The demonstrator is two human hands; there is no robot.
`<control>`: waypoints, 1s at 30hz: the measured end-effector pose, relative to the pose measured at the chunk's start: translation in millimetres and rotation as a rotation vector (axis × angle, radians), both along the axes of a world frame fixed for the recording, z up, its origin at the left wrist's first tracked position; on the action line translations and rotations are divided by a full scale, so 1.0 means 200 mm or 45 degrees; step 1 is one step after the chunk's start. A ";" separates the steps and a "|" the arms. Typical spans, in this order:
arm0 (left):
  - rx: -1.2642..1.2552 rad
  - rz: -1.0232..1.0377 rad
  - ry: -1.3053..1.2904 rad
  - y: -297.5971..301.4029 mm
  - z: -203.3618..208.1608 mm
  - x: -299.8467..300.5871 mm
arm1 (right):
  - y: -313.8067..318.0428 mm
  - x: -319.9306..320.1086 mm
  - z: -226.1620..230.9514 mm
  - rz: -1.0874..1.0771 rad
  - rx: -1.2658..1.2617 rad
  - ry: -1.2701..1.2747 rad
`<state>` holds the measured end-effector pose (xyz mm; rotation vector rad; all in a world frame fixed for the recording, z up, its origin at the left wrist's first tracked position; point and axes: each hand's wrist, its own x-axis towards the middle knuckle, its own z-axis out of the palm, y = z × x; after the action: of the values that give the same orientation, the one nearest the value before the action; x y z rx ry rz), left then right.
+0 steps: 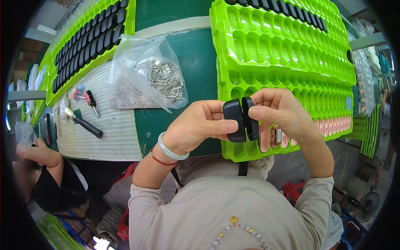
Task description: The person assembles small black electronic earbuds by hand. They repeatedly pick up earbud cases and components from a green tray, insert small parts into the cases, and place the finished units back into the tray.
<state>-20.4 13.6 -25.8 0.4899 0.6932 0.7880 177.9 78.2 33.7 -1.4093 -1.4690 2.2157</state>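
Between my hands is a black earbud charging case (236, 121), its lid (251, 118) swung apart from the body. My left hand (204, 123) pinches the body with thumb and fingers. The lid is gripped by my right hand (280, 110), thumb on its near face. The case is held just above the near left part of a green moulded tray (241, 154). Pink pieces (329, 125) fill pockets along that tray's near edge, and a small metallic part (275, 136) sits among them below my right hand.
A clear plastic bag (146, 79) of thin metal pins lies left of centre. Beside it rest a black-handled hammer (85, 124) and small screwdrivers (90, 100). Another green tray (50, 91) holds black cases at far left. A person's arm (39, 154) shows at left.
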 end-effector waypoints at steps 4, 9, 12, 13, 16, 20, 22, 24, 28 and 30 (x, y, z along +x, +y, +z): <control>-0.028 -0.043 -0.041 0.00 -0.01 -0.01 | -0.01 0.02 -0.03 -0.003 0.022 0.091; -0.015 -0.055 0.035 0.00 0.01 0.00 | -0.01 0.02 -0.01 0.014 0.045 0.054; -0.048 -0.062 -0.039 0.00 -0.01 -0.01 | 0.00 0.01 0.01 0.033 0.053 0.013; -0.024 -0.063 -0.018 0.00 -0.02 -0.01 | 0.00 0.01 0.02 0.038 0.058 -0.008; 0.041 -0.050 0.040 0.01 -0.02 0.00 | -0.01 0.02 -0.03 -0.017 0.088 0.059; 0.092 0.003 0.142 0.00 0.00 0.02 | -0.02 0.03 -0.07 0.073 0.195 -0.006; 0.087 0.031 0.202 -0.01 0.01 0.02 | -0.02 0.01 -0.04 0.084 0.207 -0.028; 0.110 0.039 0.217 -0.01 0.01 0.02 | -0.02 0.00 -0.02 0.119 0.230 -0.014; 0.131 0.081 0.259 -0.01 0.04 0.03 | 0.00 0.00 0.05 0.155 0.215 -0.086; 0.149 0.069 0.315 -0.01 0.07 0.04 | -0.02 -0.01 0.00 0.103 0.314 0.021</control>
<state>-11.6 12.3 -12.3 0.6846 0.8957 0.8302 175.7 73.7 33.7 -1.2715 -1.7515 1.9992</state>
